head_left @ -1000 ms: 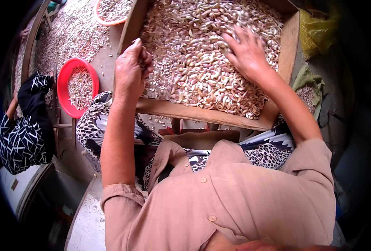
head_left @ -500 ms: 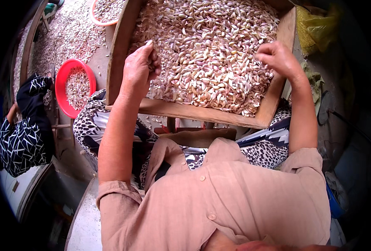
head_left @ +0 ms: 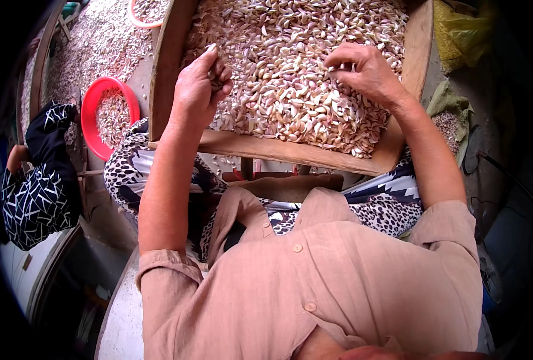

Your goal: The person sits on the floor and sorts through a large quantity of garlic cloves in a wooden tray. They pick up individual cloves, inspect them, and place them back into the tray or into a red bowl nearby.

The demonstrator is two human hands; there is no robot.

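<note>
Both my hands are over a wooden-framed tray (head_left: 272, 147) spread with loose garlic cloves (head_left: 302, 102), pale with pinkish skins. My left hand (head_left: 201, 84) is raised over the tray's left side, its fingers curled round some garlic cloves that partly show, the thumb pointing up. My right hand (head_left: 365, 71) reaches in from the right, just above the cloves, palm down. A small pale piece, which looks like a garlic clove, sits between its thumb and forefinger; the curled fingers partly hide it. Mesh shows through the thinner layer beside my left hand.
A red basin (head_left: 135, 108) holding cloves or peelings stands left of the tray, with an orange-rimmed one (head_left: 141, 24) beyond. Another person in a black-and-white patterned garment (head_left: 41, 204) is at far left. Yellow sacking (head_left: 461, 39) and a greenish sack (head_left: 449, 111) lie right.
My right hand has moved left from the tray's right edge to over the cloves. My left hand stays nearly in place, still closed. The view has shifted slightly.
</note>
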